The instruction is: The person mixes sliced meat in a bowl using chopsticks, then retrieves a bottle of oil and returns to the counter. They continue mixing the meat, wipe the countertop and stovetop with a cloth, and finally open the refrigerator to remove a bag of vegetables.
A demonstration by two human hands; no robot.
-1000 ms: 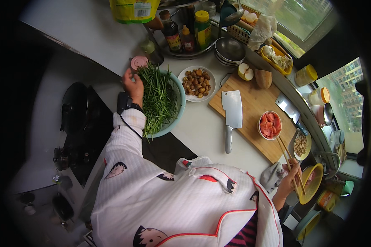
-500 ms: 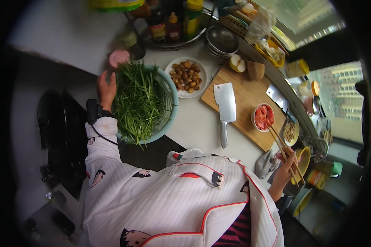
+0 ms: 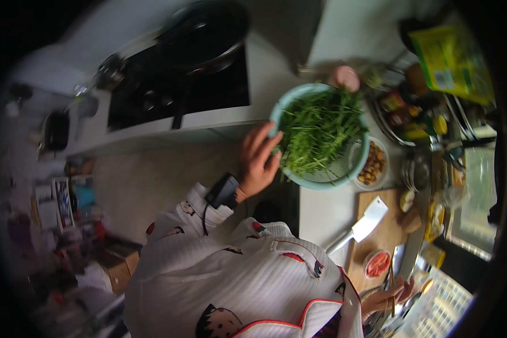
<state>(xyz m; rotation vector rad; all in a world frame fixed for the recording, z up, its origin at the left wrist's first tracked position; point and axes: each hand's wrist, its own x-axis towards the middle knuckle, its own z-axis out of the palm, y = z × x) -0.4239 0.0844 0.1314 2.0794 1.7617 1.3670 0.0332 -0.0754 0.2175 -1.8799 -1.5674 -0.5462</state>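
Note:
My left hand (image 3: 258, 163) is at the left rim of a pale blue-green colander (image 3: 315, 185), its fingers stretched out and somewhat apart; whether they press on the rim is hard to tell. Long green leafy vegetables (image 3: 324, 127) fill most of the colander. At the lower right, my right hand (image 3: 384, 297) is closed around wooden chopsticks (image 3: 392, 290). Their far ends are by a small white bowl (image 3: 367, 272) of red chunks (image 3: 378, 263). This bowl stands on a wooden cutting board (image 3: 361, 253), where a cleaver (image 3: 370, 218) also lies, its handle past the board's edge.
A plate of brown chunks (image 3: 372, 169) sits right of the colander. Beyond it are sauce bottles (image 3: 403, 115) on a rack and a yellow-green bag (image 3: 453, 65). A pan (image 3: 203, 36) rests on the black stove (image 3: 138, 90) at the upper left. Boxes (image 3: 118, 267) stand on the floor.
The view has swung left, bringing the stove and floor in. My left hand now sits at the colander's rim, lower along its side. The chopsticks stay in my right hand.

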